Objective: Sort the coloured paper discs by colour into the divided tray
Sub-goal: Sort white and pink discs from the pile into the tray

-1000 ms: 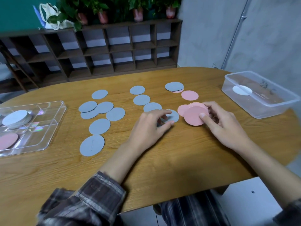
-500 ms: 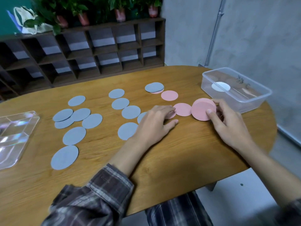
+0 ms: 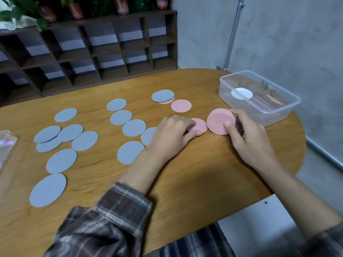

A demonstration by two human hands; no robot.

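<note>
Two hands engaged: my right hand (image 3: 248,140) grips the stack (image 3: 220,120); left hand (image 3: 172,134), fingers flat, presses a disc (image 3: 200,125) beside it, likely to add.

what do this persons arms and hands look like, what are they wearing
Both hands are bare: the left hand and right hand show no gloves, rings or watch. The left sleeve is dark plaid, brown and grey checks with pale lines and a lighter cuff, ending short of the wrist. The right sleeve, barely in view, shows the same plaid.
</note>
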